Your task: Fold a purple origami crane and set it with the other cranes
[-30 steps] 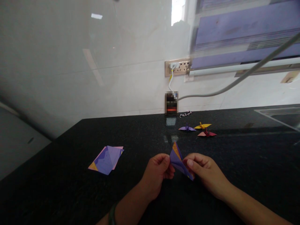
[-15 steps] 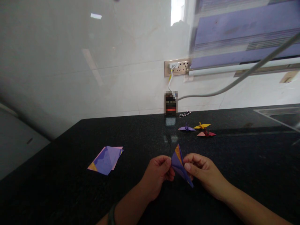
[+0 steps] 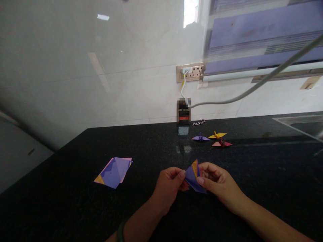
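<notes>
Between my two hands is a partly folded piece of purple origami paper [image 3: 192,178] with an orange-yellow patch near its upper point. My left hand [image 3: 171,183] pinches its left corner between thumb and fingers. At the opposite side my right hand [image 3: 214,179] grips the folded layers, thumb in front and fingers behind. The paper is held up over the black counter [image 3: 141,215]. Some of its folds are hidden behind the right fingers.
Purple and pink paper sheets [image 3: 113,172] lie to the left. Behind my hands sit a purple paper crane [image 3: 201,138], a yellow crane [image 3: 217,135] and a red-pink crane [image 3: 222,144]. A blurred-out dark box [image 3: 184,111] leans at the wall, near a grey cable [image 3: 234,99]. A sink [image 3: 302,126] is at right.
The purple paper has turned between my hands. Its lower tip has swung up and the orange patch has shifted right, nearer my right fingers. Both hands keep hold.
</notes>
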A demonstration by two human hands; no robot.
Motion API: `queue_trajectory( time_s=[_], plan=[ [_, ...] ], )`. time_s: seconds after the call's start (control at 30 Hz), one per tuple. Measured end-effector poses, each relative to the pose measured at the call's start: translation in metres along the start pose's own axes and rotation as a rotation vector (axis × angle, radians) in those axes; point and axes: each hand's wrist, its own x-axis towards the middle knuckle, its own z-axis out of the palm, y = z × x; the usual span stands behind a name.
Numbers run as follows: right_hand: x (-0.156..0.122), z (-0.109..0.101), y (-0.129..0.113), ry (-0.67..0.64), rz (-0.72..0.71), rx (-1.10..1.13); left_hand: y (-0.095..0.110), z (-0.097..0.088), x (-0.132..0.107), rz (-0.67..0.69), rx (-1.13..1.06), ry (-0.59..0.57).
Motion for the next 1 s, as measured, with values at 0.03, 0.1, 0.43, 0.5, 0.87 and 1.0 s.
queue_trajectory(
  time_s=[0.03,0.1,0.43,0.5,0.87,1.0],
  plan=[
    [-0.0004,-0.0001,0.0001,-0.004,0.002,-0.006,0.0003,0.0002,0.0001,0.001,0.003,0.003],
    [-0.0012,-0.0007,0.0003,-0.013,0.007,-0.019,0.0003,0.0005,0.0003,-0.008,-0.008,-0.001],
    [-0.0005,-0.0054,0.0047,-0.035,-0.002,-0.062,-0.0020,0.0008,-0.0002,-0.033,-0.010,-0.022],
    [-0.0002,-0.0049,0.0044,-0.032,-0.008,-0.070,-0.0011,0.0010,-0.0006,-0.039,-0.003,-0.014],
    [0.0046,-0.0065,-0.0001,0.043,-0.020,-0.234,-0.0028,-0.0005,0.0016,-0.041,0.023,0.008],
    [0.0055,-0.0070,0.0012,-0.012,-0.019,-0.248,-0.0019,0.0002,0.0014,-0.024,0.068,0.014]
  ],
)
